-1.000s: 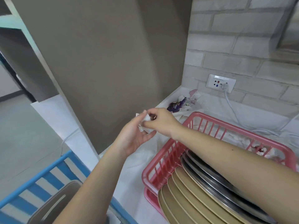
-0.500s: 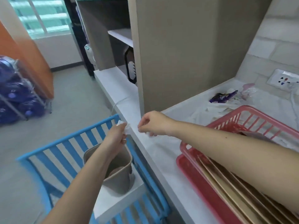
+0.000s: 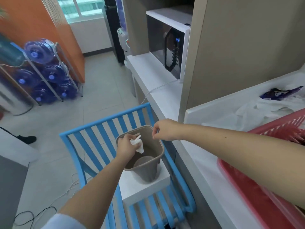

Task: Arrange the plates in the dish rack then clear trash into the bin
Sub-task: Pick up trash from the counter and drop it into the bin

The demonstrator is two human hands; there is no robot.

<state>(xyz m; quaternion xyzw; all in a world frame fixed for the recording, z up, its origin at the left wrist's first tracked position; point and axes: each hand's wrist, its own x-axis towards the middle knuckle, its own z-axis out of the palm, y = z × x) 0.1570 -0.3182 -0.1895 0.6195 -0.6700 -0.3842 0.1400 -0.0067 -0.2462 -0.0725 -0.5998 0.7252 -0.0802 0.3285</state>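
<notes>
My left hand (image 3: pixel 126 147) grips a crumpled white tissue (image 3: pixel 137 143) right over the open mouth of the taupe bin (image 3: pixel 157 147). The bin stands on a white block on a blue slatted chair. My right hand (image 3: pixel 165 129) hovers with curled fingers just above the bin's far right corner; nothing shows in it. The red dish rack (image 3: pixel 270 197) sits on the white counter at the right, mostly cut off by the frame edge. More trash (image 3: pixel 280 94), a purple wrapper and white plastic, lies on the counter at the far right.
The blue slatted chair (image 3: pixel 97 134) stands against the white counter (image 3: pixel 196 156). A microwave (image 3: pixel 171 45) sits in a shelf niche behind it. Water jugs on a metal rack (image 3: pixel 44 75) stand at the left. Cables run across the tiled floor.
My left hand has carried the tissue from the counter edge out over the bin. My right hand followed away from the counter to the bin's rim. The view has swung left.
</notes>
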